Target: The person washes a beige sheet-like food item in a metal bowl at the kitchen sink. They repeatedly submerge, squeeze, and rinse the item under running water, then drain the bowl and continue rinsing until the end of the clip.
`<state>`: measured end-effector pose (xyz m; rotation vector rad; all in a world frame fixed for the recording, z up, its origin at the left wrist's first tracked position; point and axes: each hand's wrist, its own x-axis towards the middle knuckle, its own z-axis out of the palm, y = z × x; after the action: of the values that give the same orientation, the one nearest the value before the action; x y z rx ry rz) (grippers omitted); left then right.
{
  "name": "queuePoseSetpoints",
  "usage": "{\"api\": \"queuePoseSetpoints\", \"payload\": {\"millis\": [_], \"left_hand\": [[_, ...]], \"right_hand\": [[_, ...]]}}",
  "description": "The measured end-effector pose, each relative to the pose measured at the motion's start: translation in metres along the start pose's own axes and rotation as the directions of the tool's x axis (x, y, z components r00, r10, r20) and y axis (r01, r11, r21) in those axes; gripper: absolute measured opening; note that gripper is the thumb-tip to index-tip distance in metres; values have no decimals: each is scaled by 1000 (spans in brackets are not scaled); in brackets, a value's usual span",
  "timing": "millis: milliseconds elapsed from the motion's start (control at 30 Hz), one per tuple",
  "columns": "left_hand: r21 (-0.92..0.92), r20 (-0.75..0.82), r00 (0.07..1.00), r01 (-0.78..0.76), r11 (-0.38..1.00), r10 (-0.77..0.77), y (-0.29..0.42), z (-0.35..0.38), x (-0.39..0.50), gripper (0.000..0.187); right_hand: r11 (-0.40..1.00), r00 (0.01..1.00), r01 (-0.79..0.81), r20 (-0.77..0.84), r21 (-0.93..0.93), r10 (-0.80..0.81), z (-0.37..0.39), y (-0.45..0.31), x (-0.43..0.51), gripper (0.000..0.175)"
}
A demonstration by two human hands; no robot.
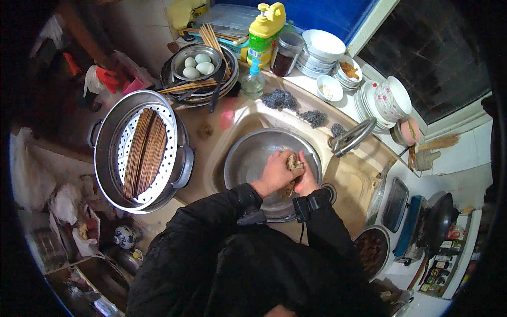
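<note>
Over a wide stainless-steel basin (247,158), both hands are pressed around a wet, crumpled beige-brown wad (294,163), perhaps a rag; its exact kind is unclear. My left hand (277,169) wraps it from the left, fingers curled over the top. From the right, my right hand (307,175) cups the same wad, thumb side up. A lower part of the wad (286,191) hangs out beneath the hands. The basin sits in the beige sink (222,158), and my sleeves cross its near rim.
To the left stands a steamer pot (103,166) holding a folded bamboo mat (144,154). Behind are a bowl of eggs (198,65), a yellow detergent jug (263,35), steel-wool pads (279,99) and stacked bowls (323,47). A curved faucet (354,136) reaches over the sink's right side.
</note>
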<state>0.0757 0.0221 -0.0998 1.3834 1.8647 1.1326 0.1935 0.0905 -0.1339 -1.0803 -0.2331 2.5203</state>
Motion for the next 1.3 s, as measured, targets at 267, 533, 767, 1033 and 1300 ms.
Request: {"api": "queuePoseSetpoints", "payload": {"millis": [267,533,767,1033,1300], "left_hand": [[70,-5,999,-33,997,34,41,-23,-7,37],[74,13,1000,18,997,-19,39,-24,0,32],[58,106,991,74,996,-80,11,-26,15,37],[-7,-48,999,10,1000,-10,-54,-43,38,26],[454,160,984,-143,880,77,-82,-40,22,37]], "right_hand": [[959,959,284,-2,17,-284,12,16,-2,43],[939,940,336,-42,-77,-339,26,22,-5,39],[916,882,342,-266,-209,-389,34,23,10,34],[523,685,558,2,-644,-728,31,-18,-7,30],[-315,695,-11,219,-949,-685,1,-5,2,67]]}}
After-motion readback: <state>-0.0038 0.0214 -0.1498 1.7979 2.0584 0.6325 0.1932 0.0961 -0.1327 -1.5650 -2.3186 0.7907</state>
